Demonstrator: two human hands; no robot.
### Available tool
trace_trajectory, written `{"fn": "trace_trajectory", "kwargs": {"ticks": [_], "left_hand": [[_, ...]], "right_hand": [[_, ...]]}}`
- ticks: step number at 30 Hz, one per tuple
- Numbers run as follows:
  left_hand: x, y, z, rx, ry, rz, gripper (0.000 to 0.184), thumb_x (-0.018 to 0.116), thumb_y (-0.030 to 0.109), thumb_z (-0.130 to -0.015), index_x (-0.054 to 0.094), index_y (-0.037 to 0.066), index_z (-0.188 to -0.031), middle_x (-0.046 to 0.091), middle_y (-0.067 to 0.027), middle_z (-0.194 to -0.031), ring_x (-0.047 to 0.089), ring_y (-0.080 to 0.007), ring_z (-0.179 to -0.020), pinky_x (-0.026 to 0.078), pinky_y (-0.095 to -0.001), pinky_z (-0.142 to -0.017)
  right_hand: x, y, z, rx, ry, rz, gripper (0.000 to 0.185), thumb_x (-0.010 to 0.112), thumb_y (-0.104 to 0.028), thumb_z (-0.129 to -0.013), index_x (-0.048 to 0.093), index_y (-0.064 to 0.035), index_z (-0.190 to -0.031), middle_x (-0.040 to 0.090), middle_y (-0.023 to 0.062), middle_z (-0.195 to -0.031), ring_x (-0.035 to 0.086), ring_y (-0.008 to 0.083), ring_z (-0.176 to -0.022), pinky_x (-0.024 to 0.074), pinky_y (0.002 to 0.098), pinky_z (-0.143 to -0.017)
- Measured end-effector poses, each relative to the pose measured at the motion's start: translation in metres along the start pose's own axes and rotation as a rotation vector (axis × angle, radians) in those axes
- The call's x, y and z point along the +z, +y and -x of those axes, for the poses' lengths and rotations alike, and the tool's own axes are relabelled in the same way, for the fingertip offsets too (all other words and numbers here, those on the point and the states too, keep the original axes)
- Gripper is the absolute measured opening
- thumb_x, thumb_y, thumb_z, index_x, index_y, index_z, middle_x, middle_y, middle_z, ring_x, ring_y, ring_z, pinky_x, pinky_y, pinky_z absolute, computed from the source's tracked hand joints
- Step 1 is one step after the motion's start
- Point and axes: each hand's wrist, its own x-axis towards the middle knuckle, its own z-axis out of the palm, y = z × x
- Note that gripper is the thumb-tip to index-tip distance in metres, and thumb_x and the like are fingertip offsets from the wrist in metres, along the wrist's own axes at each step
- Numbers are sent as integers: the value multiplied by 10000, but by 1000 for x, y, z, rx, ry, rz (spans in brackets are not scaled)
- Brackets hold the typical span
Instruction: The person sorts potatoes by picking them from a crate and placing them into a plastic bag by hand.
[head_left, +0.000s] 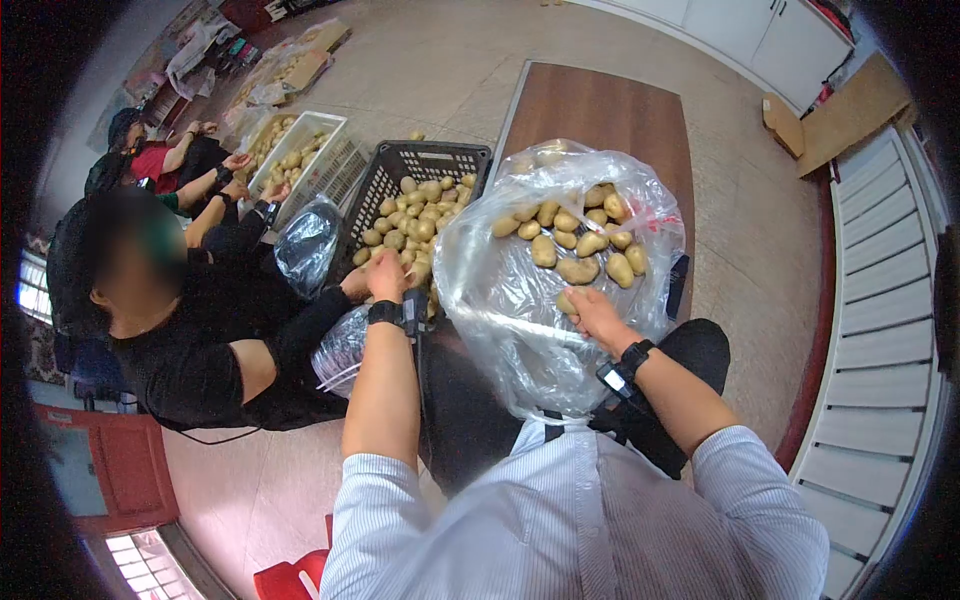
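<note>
My right hand (598,316) is closed on a potato (567,302) over the near part of a large clear plastic bag (500,300). Several potatoes (578,270) lie inside the bag, mostly towards its far side. At the near end of a black plastic crate (420,150) is my left hand (386,276), its fingers curled; whatever they may hold is hidden. Potatoes (425,212) fill much of this crate. A co-worker's hand (355,285) is right beside my left hand.
The bag rests on a brown wooden table (600,105). Left of me sits a co-worker in black (250,350), with other people beyond. A white crate (335,135) of potatoes and a dark plastic bag (308,245) are near them. A white radiator (880,300) stands at right.
</note>
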Motion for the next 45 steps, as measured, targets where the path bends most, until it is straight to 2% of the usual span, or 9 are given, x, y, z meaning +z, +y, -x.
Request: {"fn": "trace_trajectory", "kwargs": {"ticks": [1,6,9,14,21,26,38,44,45], "left_hand": [[13,24,23,-126,67,422,161,524,206,-927,578,88,-1021,625,-43,-843,584,-167,-605,478,-329,-488],[59,68,82,118,-34,303,282,567,298,-922,554,77,-1096,633,-54,-857,518,-151,-474,393,-274,-396],[81,82,107,73,-269,128,331,568,314,-922,532,56,-1126,632,-61,-863,558,-162,-504,407,-282,-399],[102,85,125,-163,-592,-98,416,556,389,-930,501,49,-1163,637,-78,-921,650,-192,-634,427,-274,-437],[102,84,122,-226,-871,-29,337,547,345,-947,543,75,-1148,639,-69,-931,652,-199,-662,445,-269,-461],[91,80,111,-225,-768,77,310,563,326,-938,544,81,-1127,638,-69,-925,612,-178,-620,434,-261,-448],[61,55,62,-46,-119,570,302,505,312,-938,488,84,-1134,572,-85,-926,589,-234,-636,429,-335,-438],[31,26,25,-53,-13,374,238,433,243,-930,494,43,-1042,557,-158,-880,589,-288,-635,453,-392,-432],[26,16,17,-66,-39,307,236,430,230,-928,496,37,-1045,556,-175,-869,602,-297,-658,462,-404,-435]], "right_hand": [[1,-6,3,14,-41,14,403,555,-417,-914,566,-36,-1045,565,39,-727,484,119,-533,394,266,-435],[20,-31,13,-125,-117,7,427,535,-386,-935,575,-1,-1116,583,52,-777,572,172,-720,488,315,-647],[29,-34,-1,-519,-115,435,448,512,-366,-954,558,26,-1165,596,59,-814,573,187,-818,475,322,-749],[62,-92,24,-261,-247,2,364,445,-309,-992,555,30,-1061,601,41,-818,543,135,-708,458,292,-650],[70,-94,15,-510,-158,226,322,447,-287,-989,585,3,-974,609,91,-806,558,176,-653,447,305,-626],[46,-59,-11,-837,152,598,191,512,-153,-902,592,-29,-1023,622,179,-987,606,364,-869,486,436,-729],[-11,-14,-21,-516,351,1169,287,523,-99,-825,514,-72,-1111,553,156,-1119,610,388,-892,514,480,-739],[-15,-2,-20,-475,277,1162,411,647,-155,-806,474,-63,-1167,518,168,-1134,580,376,-959,488,465,-808],[-15,-5,-13,-551,297,1137,292,580,-176,-846,491,-69,-1103,541,162,-1070,603,382,-912,514,479,-748]]}}
